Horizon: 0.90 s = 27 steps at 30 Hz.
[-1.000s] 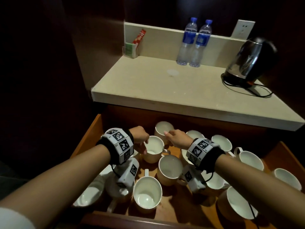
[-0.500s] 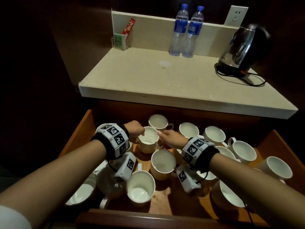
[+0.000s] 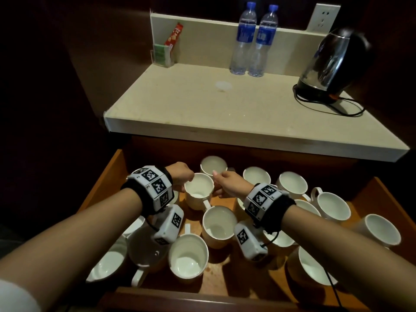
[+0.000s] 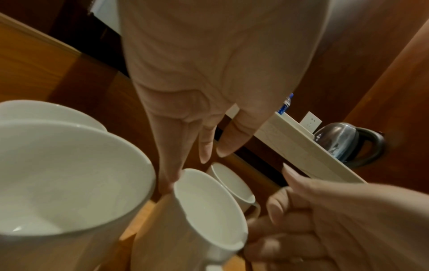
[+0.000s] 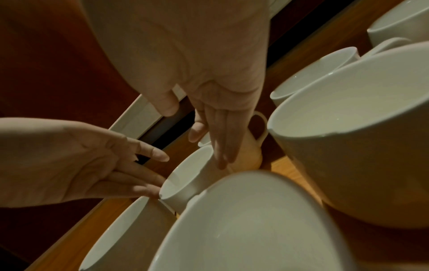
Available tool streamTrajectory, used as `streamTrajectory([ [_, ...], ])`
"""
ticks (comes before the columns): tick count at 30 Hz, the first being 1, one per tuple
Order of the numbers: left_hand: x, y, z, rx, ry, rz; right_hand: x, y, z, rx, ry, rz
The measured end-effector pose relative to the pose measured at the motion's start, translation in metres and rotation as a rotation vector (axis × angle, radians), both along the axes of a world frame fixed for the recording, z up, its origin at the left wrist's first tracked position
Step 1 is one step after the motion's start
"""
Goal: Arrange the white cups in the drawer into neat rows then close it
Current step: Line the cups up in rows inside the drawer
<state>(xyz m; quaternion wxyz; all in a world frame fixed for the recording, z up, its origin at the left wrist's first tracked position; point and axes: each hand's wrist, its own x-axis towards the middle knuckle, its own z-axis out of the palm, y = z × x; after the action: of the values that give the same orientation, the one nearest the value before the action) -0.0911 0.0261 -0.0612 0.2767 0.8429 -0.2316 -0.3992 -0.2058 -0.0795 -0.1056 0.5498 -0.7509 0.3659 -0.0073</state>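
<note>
Both forearms reach into the open wooden drawer [image 3: 112, 167]. The left hand [image 3: 181, 176], fingers straight, presses one side of a white cup [image 3: 199, 191] near the back left. The right hand [image 3: 227, 182] touches its opposite side, fingers extended along its wall.

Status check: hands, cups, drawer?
Both hands, left hand and right hand, flank one white cup, fingers straight. Drawer open, cups unsorted. Neighbouring cup crowds it.
</note>
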Motion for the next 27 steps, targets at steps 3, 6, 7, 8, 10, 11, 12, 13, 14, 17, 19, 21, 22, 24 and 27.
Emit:
streamTrajectory([
  [3, 0.002, 0.0, 0.002, -0.012, 0.002, 0.004, -0.003, -0.001, 0.002, -0.069, 0.034, 0.022],
  [6, 0.005, -0.002, 0.0, 0.003, -0.006, 0.002, -0.003, -0.002, 0.004, -0.195, 0.042, 0.069],
  [7, 0.006, -0.003, -0.001, 0.008, -0.004, -0.001, -0.003, -0.003, 0.005, -0.197, 0.03, 0.073],
  [8, 0.006, -0.003, -0.001, 0.011, -0.005, -0.002, -0.002, -0.003, 0.004, -0.19, 0.019, 0.076],
  [10, 0.008, -0.004, -0.002, 0.012, -0.012, -0.006, -0.001, -0.002, 0.004, -0.187, 0.025, 0.08],
  [11, 0.009, -0.005, -0.002, 0.009, -0.014, -0.008, 0.0, -0.002, 0.003, -0.184, 0.026, 0.079],
  [12, 0.01, -0.005, -0.002, 0.009, -0.013, -0.01, -0.001, -0.002, 0.002, -0.177, 0.021, 0.076],
  [13, 0.011, -0.006, -0.003, 0.01, -0.01, -0.011, -0.002, -0.002, 0.003, -0.167, 0.017, 0.074],
  [14, 0.012, -0.006, -0.003, 0.011, -0.003, -0.01, -0.003, -0.002, 0.003, -0.167, 0.016, 0.073],
  [17, 0.013, -0.005, -0.002, 0.018, 0.012, 0.0, -0.004, -0.003, 0.004, -0.188, 0.034, 0.08],
  [19, 0.015, -0.005, -0.002, 0.035, 0.009, -0.011, -0.005, -0.005, 0.003, -0.165, 0.038, 0.081],
  [21, 0.017, -0.007, -0.002, 0.045, 0.004, -0.035, -0.005, -0.009, 0.006, -0.19, 0.038, 0.068],
  [22, 0.018, -0.008, -0.001, 0.045, -0.015, -0.052, -0.006, -0.013, 0.009, -0.258, 0.033, 0.042],
  [24, 0.019, -0.012, 0.001, 0.022, -0.062, -0.078, -0.007, -0.023, 0.018, -0.405, 0.014, -0.047],
  [27, 0.016, -0.022, 0.004, -0.039, -0.1, -0.116, -0.006, -0.039, 0.024, -0.469, 0.042, -0.107],
])
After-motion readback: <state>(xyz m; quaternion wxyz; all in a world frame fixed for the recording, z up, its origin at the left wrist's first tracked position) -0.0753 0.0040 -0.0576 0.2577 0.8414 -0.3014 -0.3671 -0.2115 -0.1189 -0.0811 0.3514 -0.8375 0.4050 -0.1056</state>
